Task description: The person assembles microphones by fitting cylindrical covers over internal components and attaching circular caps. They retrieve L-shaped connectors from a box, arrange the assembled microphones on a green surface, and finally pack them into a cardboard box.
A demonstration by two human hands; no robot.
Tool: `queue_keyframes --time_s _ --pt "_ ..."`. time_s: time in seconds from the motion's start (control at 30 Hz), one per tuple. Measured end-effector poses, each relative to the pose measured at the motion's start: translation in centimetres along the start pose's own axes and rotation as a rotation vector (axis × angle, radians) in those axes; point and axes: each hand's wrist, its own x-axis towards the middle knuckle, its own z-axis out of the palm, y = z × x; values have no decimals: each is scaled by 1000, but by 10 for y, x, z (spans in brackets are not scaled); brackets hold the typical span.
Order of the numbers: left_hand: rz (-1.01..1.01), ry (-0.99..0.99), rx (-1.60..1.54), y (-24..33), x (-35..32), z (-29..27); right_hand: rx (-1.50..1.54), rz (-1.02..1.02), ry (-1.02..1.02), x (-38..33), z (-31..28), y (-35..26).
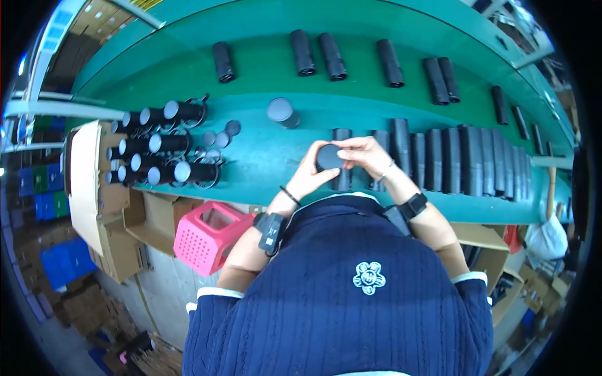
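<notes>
In front of my chest, a round black cap [329, 158] lies between my two hands with its flat face up. My left hand [305, 178] curls round its left and near side. The right hand [370, 155] pinches its right edge with thumb and fingertips. Whether a tube sits below the cap is hidden. Just beyond, a black tube [342, 134] lies partly behind my hands. An upright black cylinder with a grey round top [280, 109] stands farther left. Several loose round caps [222, 139] lie left of it.
Black tubes lie in a close row [451, 160] at the right. Others are spread on a green shelf [263, 62] at the back. Capped black cylinders with straps [169, 143] are stacked at left. A pink plastic stool [197, 244] and cardboard boxes [119, 244] stand below the table.
</notes>
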Motion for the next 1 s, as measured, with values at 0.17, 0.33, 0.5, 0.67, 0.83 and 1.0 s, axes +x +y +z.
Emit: queue_keyframes --time_s 0.17,0.33,0.5,0.67,0.83,1.0 --pt "-158 4 -155 0 -2 -1 -34 -107 12 13 11 7" --pt "13 -105 180 16 4 -10 -15 -18 63 23 3 2" --pt "-123 133 -236 18 8 -19 14 -57 -2 14 -3 4" --pt "-55 88 -569 42 7 -11 -131 -61 -346 0 -1 17" --pt "64 -60 -293 57 5 1 -467 -286 -123 6 -4 25" --pt "96 -163 -277 53 3 -7 -723 -561 25 0 -6 11"
